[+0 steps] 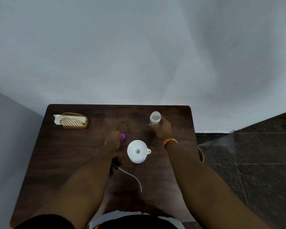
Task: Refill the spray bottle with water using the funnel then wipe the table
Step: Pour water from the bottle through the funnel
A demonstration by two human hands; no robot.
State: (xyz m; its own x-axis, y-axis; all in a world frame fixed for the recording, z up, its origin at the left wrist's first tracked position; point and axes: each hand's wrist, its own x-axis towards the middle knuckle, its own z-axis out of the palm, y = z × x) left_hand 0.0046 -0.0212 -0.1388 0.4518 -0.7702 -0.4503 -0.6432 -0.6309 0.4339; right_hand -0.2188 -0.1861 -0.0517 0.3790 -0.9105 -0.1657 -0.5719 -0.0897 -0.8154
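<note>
Dark wood grain covers the small table (64, 154), which stands against a pale wall, with dark stone floor tiles (254, 154) to its right. Near the middle of the tabletop sits the white funnel (137, 151), seen from above with its spout hole in the centre; whether it rests in a bottle or on the wood cannot be told. Just left of it, the left hand (113, 142) is curled around the purple spray head (122, 136), whose thin white dip tube (132, 177) trails toward the near edge. Further back on the right, the right hand (162, 129), with an orange band on its wrist, is wrapped around a clear open-topped bottle (155, 118) standing upright. In the far left corner, well apart, a gold wire napkin holder (74, 123) holds white napkins (57, 119).
</note>
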